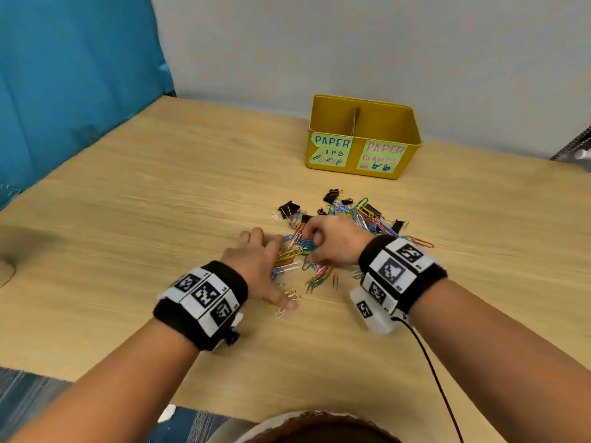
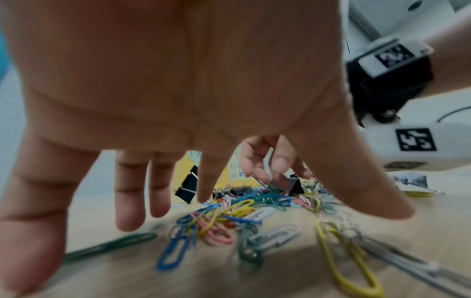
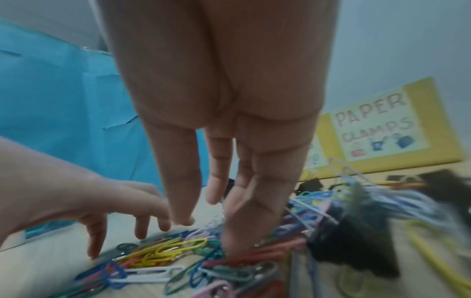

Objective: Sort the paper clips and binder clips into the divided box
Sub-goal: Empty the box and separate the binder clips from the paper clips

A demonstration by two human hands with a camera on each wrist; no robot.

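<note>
From the head view, a mixed pile of coloured paper clips [image 1: 299, 251] and black binder clips [image 1: 289, 208] lies on the wooden table [image 1: 134, 193], near the yellow divided box [image 1: 361, 135] that stands farther back against the pale wall [image 1: 351, 43]; the box carries 2 paper labels, the left one partly torn, and a blue curtain [image 1: 73, 78] hangs at the left. The left hand [image 1: 259, 266] lies spread and relaxed over the near left edge of the pile, holding nothing, while the right hand [image 1: 332, 241] curls down into the pile's middle and hides the clips beneath it. Both wrists wear black bands with square printed markers, and a thin black cable [image 1: 438, 385] runs from the right one. In the left wrist view, the left hand [image 2: 178, 80] fills the upper frame with its fingers [image 2: 128, 201] splayed above blurred paper clips [image 2: 221, 221]; beyond them the right hand's fingers [image 2: 254, 159] reach down by a binder clip [image 2: 288, 186], perhaps pinching its wire handle. In the right wrist view, the right hand [image 3: 224, 100] points down and its fingers [image 3: 244, 211] touch the clips [image 3: 165, 249], but whether they grasp anything cannot be told; the binder clips [image 3: 351, 250] at right are smeared, and the box [image 3: 420, 125] is cut off.
</note>
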